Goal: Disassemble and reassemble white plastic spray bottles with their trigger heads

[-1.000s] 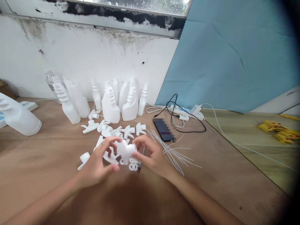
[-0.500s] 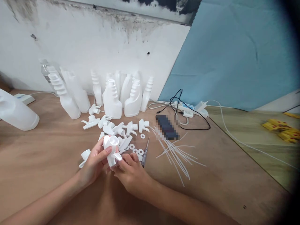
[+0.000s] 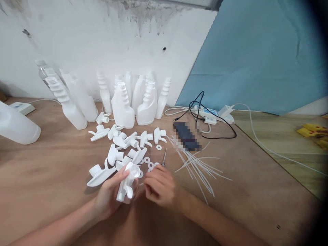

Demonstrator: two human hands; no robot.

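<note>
My left hand is closed around a white trigger sprayer head, its round collar opening facing up and its trigger pointing down toward me. Just right of it, my right hand is curled with fingers pressed together, apart from the sprayer head. A small white sliver shows by its fingertips, too little to name. Behind that hand lie several flat white washers and a screwdriver, whose handle the hand mostly hides. More trigger sprayer heads are heaped beyond my left hand, and one lies to its left.
Several white spray bottles stand along the wall, and another bottle is at far left. To the right lie thin white tubes, a dark phone, a power strip and tangled cables. The table edge runs at right.
My right hand has come off the sprayer head and moved right, its fingers curling. My left hand has lowered slightly with the sprayer head. The view has shifted a little.
</note>
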